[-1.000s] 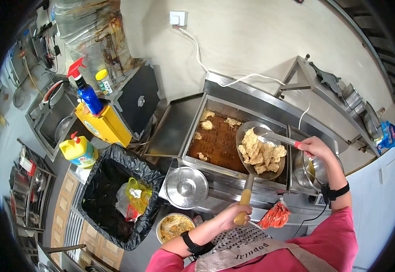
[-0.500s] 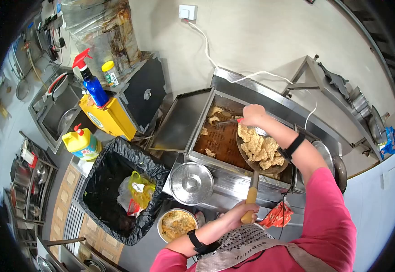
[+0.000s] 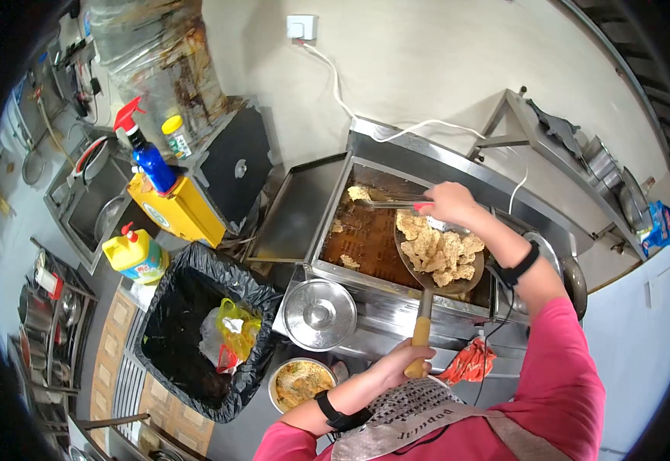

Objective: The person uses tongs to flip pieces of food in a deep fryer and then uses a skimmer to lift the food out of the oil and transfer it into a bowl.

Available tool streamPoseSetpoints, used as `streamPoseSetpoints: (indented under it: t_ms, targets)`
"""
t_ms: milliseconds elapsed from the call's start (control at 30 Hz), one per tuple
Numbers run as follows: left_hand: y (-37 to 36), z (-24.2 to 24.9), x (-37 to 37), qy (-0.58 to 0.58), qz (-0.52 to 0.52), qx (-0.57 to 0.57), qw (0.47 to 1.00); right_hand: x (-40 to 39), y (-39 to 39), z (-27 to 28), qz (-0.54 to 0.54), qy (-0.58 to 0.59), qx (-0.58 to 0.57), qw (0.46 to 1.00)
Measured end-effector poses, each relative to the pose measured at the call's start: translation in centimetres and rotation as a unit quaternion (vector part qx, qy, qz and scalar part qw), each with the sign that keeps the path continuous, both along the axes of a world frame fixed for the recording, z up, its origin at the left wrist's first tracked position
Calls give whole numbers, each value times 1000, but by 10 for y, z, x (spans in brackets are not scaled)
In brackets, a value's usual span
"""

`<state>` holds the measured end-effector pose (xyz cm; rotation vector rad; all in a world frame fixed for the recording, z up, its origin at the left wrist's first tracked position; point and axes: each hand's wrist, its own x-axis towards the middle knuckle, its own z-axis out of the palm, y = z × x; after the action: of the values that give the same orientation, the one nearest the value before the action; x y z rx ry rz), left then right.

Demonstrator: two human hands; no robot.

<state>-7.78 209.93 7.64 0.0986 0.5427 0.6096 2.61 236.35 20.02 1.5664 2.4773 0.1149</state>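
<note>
My left hand [image 3: 402,364] is wrapped around the wooden handle of a skimmer [image 3: 422,330]. Its round bowl, over the right part of the fryer, carries a heap of fried battered pieces [image 3: 441,253]. In my right hand [image 3: 452,203] is a pair of metal tongs [image 3: 396,205] with a red part by my fingers. The tongs reach left across the oil, their tips at a golden piece [image 3: 358,194] near the fryer's back left corner. A few smaller pieces [image 3: 349,262] float in the brown oil of the fryer [image 3: 327,230].
Left of the fryer stands a bin with a black liner [image 3: 158,361]. A metal lid [image 3: 320,314] lies at the fryer's front left, above a bowl of crumbs [image 3: 300,383]. A spray bottle [image 3: 153,167] tops a yellow box [image 3: 177,211]. A white cord [image 3: 442,123] runs behind.
My right hand has shifted right and the tongs now lie level, their tips at the back left piece. The skimmer stays over the oil. The view has shifted slightly.
</note>
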Motion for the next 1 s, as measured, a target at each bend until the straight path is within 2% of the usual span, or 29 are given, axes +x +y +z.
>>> streamPoseSetpoints:
  t_ms: [133, 233, 333, 400, 500, 533, 600, 633, 733, 800, 1000]
  targets:
    - [-1, -10, -1, -12, -6, 22, 1000, 69, -62, 35, -11, 85, 33, 996]
    - [1, -9, -10, -30, -15, 35, 999, 114, -109, 36, -79, 125, 3, 989]
    - [-1, -8, -27, -14, -33, 29, 999, 161, -142, 34, -156, 201, -22, 967]
    - [-4, -5, -41, 27, -55, 22, 998, 194, -162, 38, -180, 300, 11, 937]
    - [-7, 11, -58, 66, -33, 1, 997, 231, -191, 51, -234, 262, 61, 934]
    - [-7, 14, -65, 44, -22, 11, 999, 239, -198, 50, -252, 229, 63, 938]
    - [-7, 22, -72, 74, -21, 14, 997, 254, -207, 48, -278, 159, 65, 945]
    - [-8, 21, -74, 90, -7, 14, 996, 263, -207, 36, -246, 108, 70, 961]
    - [-10, 27, -80, 147, 16, 25, 989, 268, -191, 0, -217, 55, 14, 974]
    - [-10, 31, -86, 195, 26, 37, 980, 268, -169, -21, -190, -2, -59, 980]
    - [-12, 37, -84, 202, 72, 46, 976, 247, -125, -35, -89, -86, -138, 983]
